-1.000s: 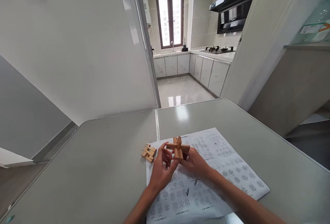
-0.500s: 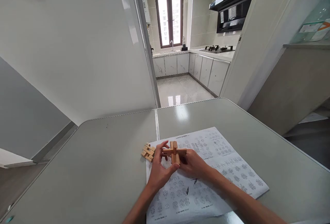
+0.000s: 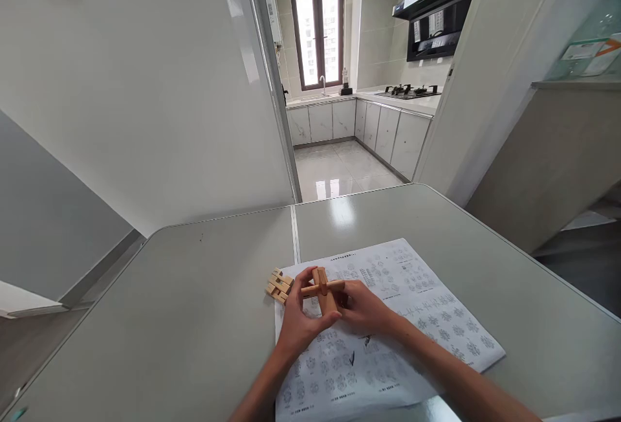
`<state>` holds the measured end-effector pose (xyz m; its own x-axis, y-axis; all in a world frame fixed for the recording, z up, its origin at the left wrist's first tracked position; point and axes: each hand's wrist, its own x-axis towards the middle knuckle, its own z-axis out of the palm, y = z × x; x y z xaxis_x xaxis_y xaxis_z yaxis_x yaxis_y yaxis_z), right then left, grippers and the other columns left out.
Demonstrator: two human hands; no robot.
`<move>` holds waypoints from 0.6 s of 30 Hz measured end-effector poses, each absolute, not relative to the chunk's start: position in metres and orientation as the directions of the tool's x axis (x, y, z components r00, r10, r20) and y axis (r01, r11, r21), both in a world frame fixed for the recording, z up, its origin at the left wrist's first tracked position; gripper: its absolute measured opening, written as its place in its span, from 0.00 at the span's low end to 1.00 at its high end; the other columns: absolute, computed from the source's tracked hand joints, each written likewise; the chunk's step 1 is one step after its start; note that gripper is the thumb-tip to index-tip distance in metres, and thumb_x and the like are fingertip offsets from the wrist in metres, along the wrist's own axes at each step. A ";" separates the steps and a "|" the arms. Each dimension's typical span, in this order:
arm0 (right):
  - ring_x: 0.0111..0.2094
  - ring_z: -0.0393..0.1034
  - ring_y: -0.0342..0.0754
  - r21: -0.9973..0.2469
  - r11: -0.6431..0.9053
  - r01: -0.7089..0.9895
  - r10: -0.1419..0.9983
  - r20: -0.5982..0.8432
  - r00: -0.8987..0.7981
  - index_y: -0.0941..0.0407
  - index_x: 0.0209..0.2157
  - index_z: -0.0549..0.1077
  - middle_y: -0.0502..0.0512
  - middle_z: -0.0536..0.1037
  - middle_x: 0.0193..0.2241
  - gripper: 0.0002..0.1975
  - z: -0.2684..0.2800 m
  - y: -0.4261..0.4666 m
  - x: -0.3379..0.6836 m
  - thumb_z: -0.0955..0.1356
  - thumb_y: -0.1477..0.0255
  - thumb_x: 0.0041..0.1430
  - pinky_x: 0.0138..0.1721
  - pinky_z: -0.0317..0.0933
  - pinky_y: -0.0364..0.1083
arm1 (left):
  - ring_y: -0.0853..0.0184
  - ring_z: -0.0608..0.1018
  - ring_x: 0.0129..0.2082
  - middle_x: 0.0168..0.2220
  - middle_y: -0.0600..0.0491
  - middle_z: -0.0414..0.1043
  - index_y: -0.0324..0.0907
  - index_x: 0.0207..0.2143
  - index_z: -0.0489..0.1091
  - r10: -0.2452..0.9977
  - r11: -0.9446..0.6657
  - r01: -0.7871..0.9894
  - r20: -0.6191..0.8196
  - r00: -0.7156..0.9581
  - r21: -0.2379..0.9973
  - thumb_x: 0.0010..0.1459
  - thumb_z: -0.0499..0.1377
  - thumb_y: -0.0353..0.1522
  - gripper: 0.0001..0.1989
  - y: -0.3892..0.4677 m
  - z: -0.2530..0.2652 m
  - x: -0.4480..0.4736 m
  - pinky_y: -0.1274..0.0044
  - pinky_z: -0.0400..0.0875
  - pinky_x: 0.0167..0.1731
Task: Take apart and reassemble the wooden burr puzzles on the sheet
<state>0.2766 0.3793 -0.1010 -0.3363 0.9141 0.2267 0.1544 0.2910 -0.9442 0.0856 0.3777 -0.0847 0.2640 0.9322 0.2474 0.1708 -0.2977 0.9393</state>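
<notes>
Between my two hands is a cross-shaped wooden burr puzzle point(image 3: 324, 289), made of interlocked light-brown sticks and held above a printed sheet. My left hand point(image 3: 303, 322) grips it from the left, with the thumb at its near end and the index finger at the upper left. My right hand point(image 3: 361, 305) is closed on the right end of the crossing stick; some of its fingertips are hidden behind the wood. Several notched wooden puzzle pieces point(image 3: 279, 287) lie together at the sheet's left corner, just left of my left hand.
The instruction sheet point(image 3: 456, 325), covered in small printed diagrams, lies on the grey-green table point(image 3: 194, 318). A pale seam point(image 3: 295, 234) runs across the tabletop. Beyond the table's far edge are a doorway and a kitchen with white cabinets point(image 3: 323, 121).
The wooden puzzle has tilted and shifted slightly to the left in my hands. My left index finger has closed in on it. The loose pieces stay where they were.
</notes>
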 end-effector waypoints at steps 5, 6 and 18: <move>0.28 0.65 0.44 -0.938 0.329 0.114 0.895 0.271 -0.353 0.55 0.48 0.75 0.49 0.74 0.28 0.13 -0.098 0.385 0.281 0.68 0.71 0.61 0.31 0.62 0.43 | 0.53 0.73 0.60 0.59 0.45 0.70 0.47 0.59 0.61 0.943 -0.296 0.161 0.261 0.204 0.942 0.49 0.73 0.42 0.38 0.377 -0.078 0.090 0.60 0.67 0.61; 0.29 0.66 0.45 -0.938 0.328 0.114 0.902 0.275 -0.333 0.54 0.49 0.74 0.49 0.74 0.29 0.13 -0.097 0.385 0.282 0.68 0.72 0.62 0.31 0.63 0.43 | 0.53 0.73 0.60 0.60 0.45 0.69 0.48 0.59 0.61 0.944 -0.301 0.168 0.267 0.195 0.939 0.50 0.73 0.41 0.37 0.376 -0.077 0.091 0.60 0.67 0.61; 0.34 0.74 0.48 -0.780 0.499 0.376 0.862 0.406 -0.303 0.51 0.47 0.76 0.56 0.80 0.41 0.11 -0.105 0.385 0.285 0.63 0.68 0.72 0.35 0.67 0.46 | 0.53 0.73 0.57 0.61 0.45 0.64 0.50 0.62 0.57 0.873 -0.488 0.378 0.434 0.224 0.787 0.49 0.73 0.36 0.41 0.370 -0.080 0.094 0.61 0.75 0.53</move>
<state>0.2847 0.3854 -0.1049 -0.3032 0.8623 0.4057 0.3764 0.4994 -0.7803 0.0936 0.3700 -0.0797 0.2239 0.8729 0.4336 0.3776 -0.4878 0.7871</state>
